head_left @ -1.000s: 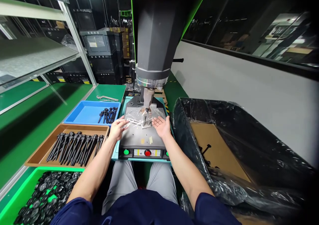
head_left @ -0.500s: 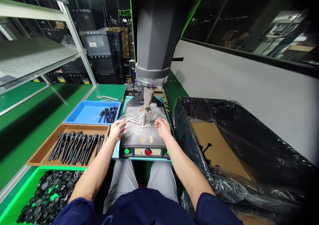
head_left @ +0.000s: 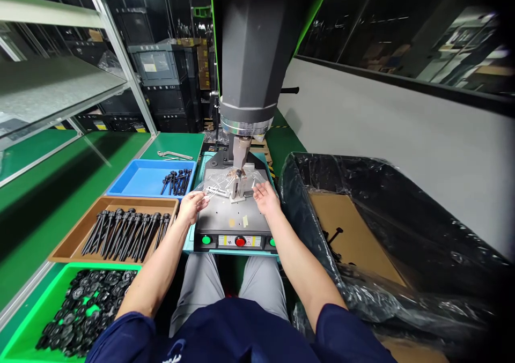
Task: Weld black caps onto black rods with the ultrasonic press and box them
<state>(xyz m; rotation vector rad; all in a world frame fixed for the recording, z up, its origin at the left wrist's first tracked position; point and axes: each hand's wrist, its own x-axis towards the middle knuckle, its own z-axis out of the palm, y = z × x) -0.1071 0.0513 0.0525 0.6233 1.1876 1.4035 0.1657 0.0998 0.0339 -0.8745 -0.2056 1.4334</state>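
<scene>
A clear plastic sheet [head_left: 217, 179] spreads around the small metal fixture [head_left: 237, 189] on the press bed. My left hand [head_left: 193, 206] pinches the sheet's left edge between thumb and fingers. On the other side, my right hand [head_left: 266, 198] is open, palm turned inward and fingers a little apart, close to the sheet's right edge. Whether it touches the sheet I cannot tell. Above the fixture, the press horn [head_left: 241, 152] reaches down to a small dark part [head_left: 238, 173] seated in it.
Left of the press stand a blue tray [head_left: 132, 178] and a brown tray [head_left: 76, 239] with black stemmed parts, and a green tray [head_left: 24, 328] of black discs. A wrench [head_left: 175, 155] lies behind. At right is a plastic-lined box [head_left: 306, 234]. Buttons [head_left: 240, 241] line the press front.
My right hand's fingers have loosened and spread, and the hand has turned slightly palm-up. The left hand keeps its pinch on the sheet. The view has shifted slightly.
</scene>
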